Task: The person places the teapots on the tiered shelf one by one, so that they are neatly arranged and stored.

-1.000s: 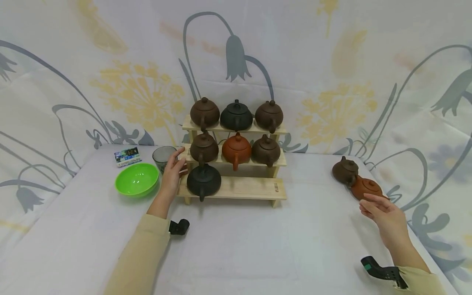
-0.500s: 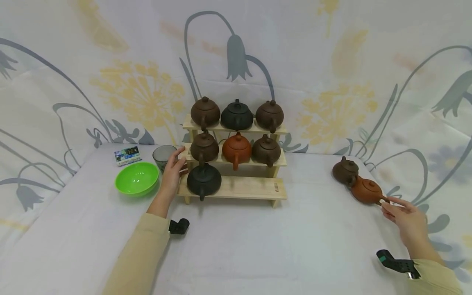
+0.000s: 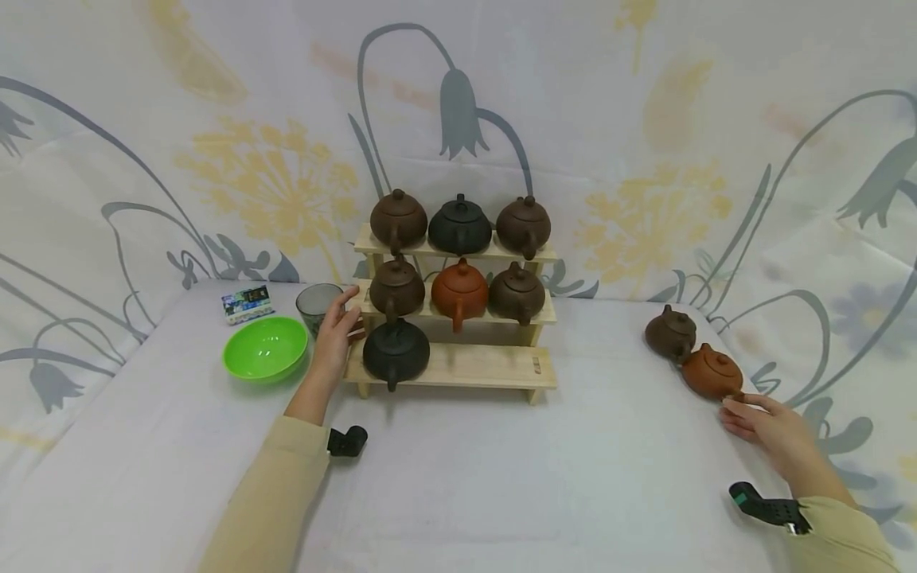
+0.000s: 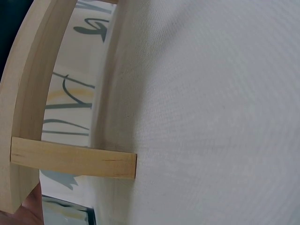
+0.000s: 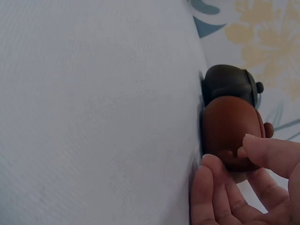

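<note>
My right hand (image 3: 770,430) pinches the slim part projecting from the near end of a reddish-brown clay teapot (image 3: 711,374). The right wrist view shows the thumb by a small tip on the teapot (image 5: 229,124), with the other fingers below it. A dark brown teapot (image 3: 670,333) sits against its far side. My left hand (image 3: 333,342) rests at the left end of a three-tier wooden stand (image 3: 473,366), fingers fairly straight along its side. In the left wrist view, part of that hand (image 4: 30,208) shows behind the stand's wood.
The stand's upper tiers hold several clay teapots, including a red one (image 3: 459,290). A black teapot (image 3: 396,350) is on its bottom tier. Left of it are a green bowl (image 3: 265,350), a grey glass cup (image 3: 315,302) and a small patterned box (image 3: 247,304). Flowered cloth hangs behind.
My right hand has moved right and taken hold of the reddish-brown teapot's projecting part. The teapot has turned from leaning right to more upright. The left hand has stayed at the stand.
</note>
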Motion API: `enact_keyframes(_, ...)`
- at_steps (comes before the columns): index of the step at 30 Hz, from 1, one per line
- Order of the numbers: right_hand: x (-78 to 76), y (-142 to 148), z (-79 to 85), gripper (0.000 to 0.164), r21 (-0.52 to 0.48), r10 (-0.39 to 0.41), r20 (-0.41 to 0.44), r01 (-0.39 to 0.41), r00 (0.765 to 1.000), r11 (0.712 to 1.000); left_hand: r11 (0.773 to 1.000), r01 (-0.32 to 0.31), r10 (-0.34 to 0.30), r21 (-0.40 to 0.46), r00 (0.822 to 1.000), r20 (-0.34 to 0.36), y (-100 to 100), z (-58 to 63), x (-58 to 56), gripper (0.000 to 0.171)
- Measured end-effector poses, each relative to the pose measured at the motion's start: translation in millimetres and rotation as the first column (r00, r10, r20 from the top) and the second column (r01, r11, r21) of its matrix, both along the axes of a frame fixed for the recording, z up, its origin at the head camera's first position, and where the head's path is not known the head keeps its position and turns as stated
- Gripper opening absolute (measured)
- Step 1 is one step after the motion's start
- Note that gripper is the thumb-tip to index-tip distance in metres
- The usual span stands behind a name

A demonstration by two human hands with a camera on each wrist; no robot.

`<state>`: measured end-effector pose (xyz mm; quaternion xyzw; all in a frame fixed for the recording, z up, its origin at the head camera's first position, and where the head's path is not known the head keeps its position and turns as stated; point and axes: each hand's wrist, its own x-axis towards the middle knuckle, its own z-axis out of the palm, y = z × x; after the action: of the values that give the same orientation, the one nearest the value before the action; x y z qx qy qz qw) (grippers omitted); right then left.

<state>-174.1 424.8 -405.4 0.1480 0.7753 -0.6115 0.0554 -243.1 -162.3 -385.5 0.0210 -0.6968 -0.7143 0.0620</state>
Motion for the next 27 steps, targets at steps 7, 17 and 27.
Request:
enact_keyframes(7, 3.0, -10, -1.0, 0.015, -0.109, 0.063, -0.019, -0.065, 0.998, 0.992, 1.0, 0.007, -0.007, -0.009, 1.0, -0.001, 1, -0.1, -0.9, 0.045)
enact_keyframes(17, 13.9, -39, -5.0, 0.014, -0.135, -0.015, -0.109, 0.001, 0.994, 0.991, 1.0, 0.001, -0.001, 0.003, 1.0, -0.004, 1, 0.0, -1.2, 0.044)
enact_keyframes(27, 27.0, -73, 8.1, 0.018, -0.254, -0.019, -0.206, -0.034, 0.978, 0.966, 1.0, 0.003, -0.003, 0.0, 1.0, -0.002, 1, -0.5, -0.6, 0.045)
